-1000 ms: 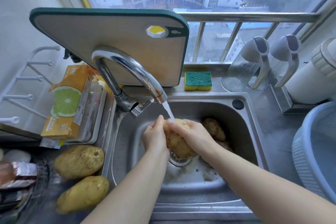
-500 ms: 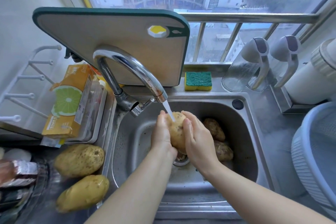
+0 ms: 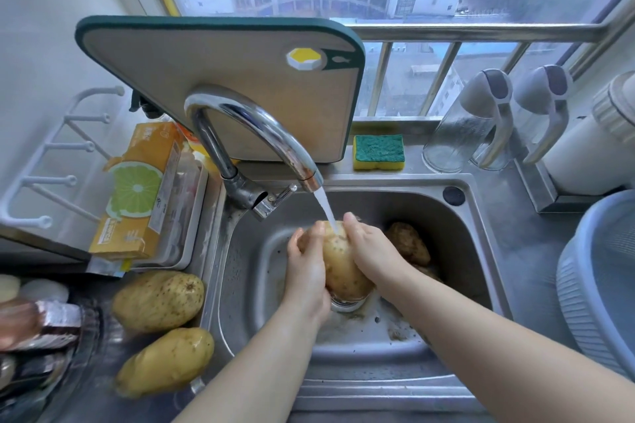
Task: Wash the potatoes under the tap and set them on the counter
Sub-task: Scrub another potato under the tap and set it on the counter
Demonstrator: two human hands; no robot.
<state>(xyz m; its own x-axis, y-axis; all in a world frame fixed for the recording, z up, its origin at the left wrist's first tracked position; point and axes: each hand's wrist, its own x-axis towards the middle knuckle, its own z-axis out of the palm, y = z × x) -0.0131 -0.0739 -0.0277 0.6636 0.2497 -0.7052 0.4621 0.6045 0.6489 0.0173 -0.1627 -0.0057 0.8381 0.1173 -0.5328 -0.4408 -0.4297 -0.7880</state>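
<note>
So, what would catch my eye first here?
In the middle, the left hand and right hand hold a potato under the running tap, over the sink. Two potatoes lie left of the sink. A cutting board stands tilted behind the tap.

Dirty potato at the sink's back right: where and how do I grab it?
Probably take the dirty potato across its narrow middle, from above: it lies lengthwise in the sink, upper side bare, and the right hand blocks its left.
</note>
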